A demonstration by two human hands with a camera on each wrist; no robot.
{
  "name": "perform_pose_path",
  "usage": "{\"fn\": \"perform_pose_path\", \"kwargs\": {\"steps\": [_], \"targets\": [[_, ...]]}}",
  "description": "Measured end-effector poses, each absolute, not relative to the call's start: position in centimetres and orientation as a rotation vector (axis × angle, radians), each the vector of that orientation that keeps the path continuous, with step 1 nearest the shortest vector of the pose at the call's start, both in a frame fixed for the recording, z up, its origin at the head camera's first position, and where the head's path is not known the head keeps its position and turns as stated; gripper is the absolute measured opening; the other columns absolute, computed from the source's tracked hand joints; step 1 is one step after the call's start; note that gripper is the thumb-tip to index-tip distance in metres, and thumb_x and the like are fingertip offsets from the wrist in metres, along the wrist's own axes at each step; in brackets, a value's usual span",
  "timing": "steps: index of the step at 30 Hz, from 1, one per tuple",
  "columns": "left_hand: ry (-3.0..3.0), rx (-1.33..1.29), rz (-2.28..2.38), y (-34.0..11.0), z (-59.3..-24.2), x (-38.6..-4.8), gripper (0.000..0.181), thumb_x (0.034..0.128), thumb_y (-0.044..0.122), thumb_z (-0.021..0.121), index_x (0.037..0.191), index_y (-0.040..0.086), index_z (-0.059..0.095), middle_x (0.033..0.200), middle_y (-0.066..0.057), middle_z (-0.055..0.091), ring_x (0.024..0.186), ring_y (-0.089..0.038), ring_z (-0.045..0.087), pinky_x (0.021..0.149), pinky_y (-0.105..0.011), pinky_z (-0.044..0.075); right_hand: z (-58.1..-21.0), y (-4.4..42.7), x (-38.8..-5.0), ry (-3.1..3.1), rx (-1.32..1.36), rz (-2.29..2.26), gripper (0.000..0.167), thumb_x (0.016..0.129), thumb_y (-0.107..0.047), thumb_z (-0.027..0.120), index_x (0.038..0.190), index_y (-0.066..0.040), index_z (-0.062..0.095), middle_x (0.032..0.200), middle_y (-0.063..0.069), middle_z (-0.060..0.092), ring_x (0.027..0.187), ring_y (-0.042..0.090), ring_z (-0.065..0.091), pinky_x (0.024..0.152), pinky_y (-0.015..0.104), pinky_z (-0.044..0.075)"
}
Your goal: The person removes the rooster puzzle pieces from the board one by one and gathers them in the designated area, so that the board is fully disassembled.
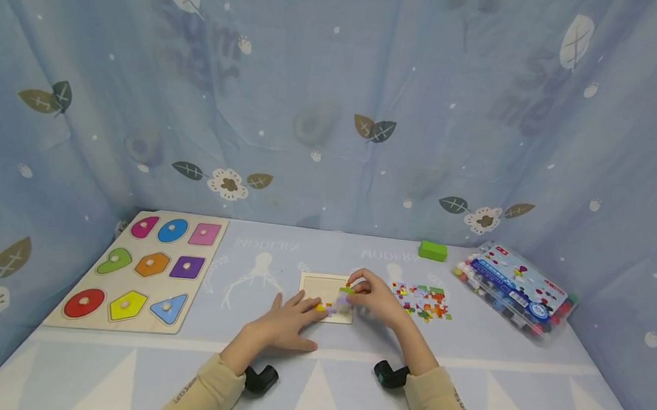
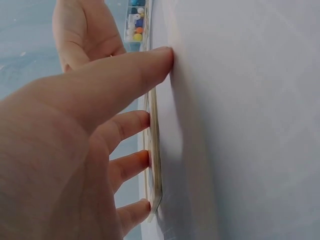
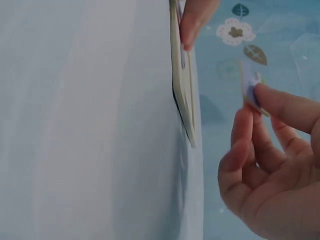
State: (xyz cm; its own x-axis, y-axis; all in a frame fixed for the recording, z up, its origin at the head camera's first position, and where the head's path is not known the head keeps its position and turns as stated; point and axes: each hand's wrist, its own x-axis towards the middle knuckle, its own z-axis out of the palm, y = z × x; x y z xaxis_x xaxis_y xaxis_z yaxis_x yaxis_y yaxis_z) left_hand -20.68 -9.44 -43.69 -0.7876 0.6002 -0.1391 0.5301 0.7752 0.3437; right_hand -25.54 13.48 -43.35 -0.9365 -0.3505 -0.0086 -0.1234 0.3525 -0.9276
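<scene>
A small wooden puzzle tray (image 1: 318, 284) lies on the table between the hands. Over its left side the left hand (image 1: 284, 325) spreads with straight fingers, its fingertips (image 2: 142, 157) touching the tray in the left wrist view. A few yellow and purple jigsaw pieces (image 1: 322, 307) sit in the tray by those fingertips. Above the tray's right side, the right hand (image 1: 378, 296) pinches a jigsaw piece (image 3: 250, 82) between thumb and fingers. It is light purple with some green, tilted up and clear of the tray. Its printed face is partly hidden.
Loose colourful jigsaw pieces (image 1: 424, 301) lie right of the tray. Behind them sits a green block (image 1: 432, 251). A clear case of coloured beads (image 1: 516, 287) stands at the right. A wooden shape board (image 1: 145, 287) lies at the left. Patterned cloth (image 1: 336, 103) hangs behind the table.
</scene>
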Motion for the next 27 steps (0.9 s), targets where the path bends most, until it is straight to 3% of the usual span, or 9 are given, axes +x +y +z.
{"fn": "perform_pose_path", "kwargs": {"steps": [11,23,27], "targets": [[2.733,0.879,0.443,-9.4,-43.8,-20.6,0.062,0.0836,0.042,0.064,0.139,0.021,0.044,0.149,-0.006,0.030,0.139,-0.038,0.015,0.102,-0.068,0.010,-42.5,16.8,-25.4,2.386,-0.213,-1.745,0.037,0.084,-0.005,0.065,0.117,0.001,0.049,0.084,0.005,0.054,0.077,0.020,0.058,0.075,0.036,0.050],[2.732,0.873,0.449,-9.4,-44.1,-20.6,0.062,0.0831,0.042,0.064,0.138,0.022,0.044,0.149,-0.008,0.028,0.139,-0.037,0.015,0.102,-0.067,0.010,-42.2,21.7,-24.4,2.381,-0.182,-1.751,0.041,0.087,-0.009,0.063,0.122,0.004,0.045,0.085,0.003,0.053,0.072,0.014,0.052,0.064,0.030,0.046],[2.736,0.869,0.441,-9.4,-44.2,-20.7,0.062,0.0829,0.042,0.064,0.138,0.022,0.044,0.149,-0.008,0.028,0.139,-0.036,0.015,0.102,-0.067,0.010,-42.4,22.9,-24.2,2.436,-0.141,-1.711,0.041,0.087,-0.011,0.063,0.122,0.003,0.046,0.087,0.003,0.054,0.074,0.013,0.052,0.065,0.031,0.047]]}}
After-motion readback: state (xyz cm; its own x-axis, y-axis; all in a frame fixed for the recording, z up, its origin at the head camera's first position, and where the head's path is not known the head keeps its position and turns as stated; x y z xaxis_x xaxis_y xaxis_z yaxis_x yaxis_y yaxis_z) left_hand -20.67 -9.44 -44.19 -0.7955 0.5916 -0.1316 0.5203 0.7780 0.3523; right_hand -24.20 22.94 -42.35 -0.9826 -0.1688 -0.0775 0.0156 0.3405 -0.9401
